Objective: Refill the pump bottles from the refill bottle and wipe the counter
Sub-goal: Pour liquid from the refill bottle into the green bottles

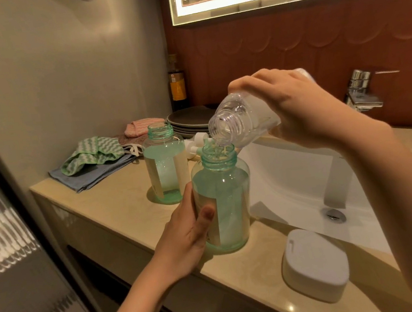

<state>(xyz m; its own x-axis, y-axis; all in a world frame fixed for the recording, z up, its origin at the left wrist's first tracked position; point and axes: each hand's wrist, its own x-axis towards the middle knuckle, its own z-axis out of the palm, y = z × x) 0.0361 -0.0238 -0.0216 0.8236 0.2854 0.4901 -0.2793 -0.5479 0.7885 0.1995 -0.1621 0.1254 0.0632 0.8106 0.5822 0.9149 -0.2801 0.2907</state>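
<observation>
Two green-tinted glass bottles stand uncapped on the beige counter (118, 207). My left hand (186, 240) grips the near bottle (226, 199) at its lower left side. My right hand (288, 102) holds a clear plastic refill bottle (237, 121) tilted mouth-down, its neck right over the near bottle's opening, with clear liquid running in. The far bottle (162, 166) stands alone behind it, filled to about its shoulder. White pump heads (195, 141) lie on the counter between the bottles and the plates.
A pile of cloths, green-white (91, 153), blue (86, 174) and pink (140, 127), lies at the counter's back left. Stacked dark plates (188, 122) and a dark bottle (177, 84) stand by the wall. A white sink (305, 183) with a chrome tap (361, 89) lies right; a white soap box (315, 264) sits near the front edge.
</observation>
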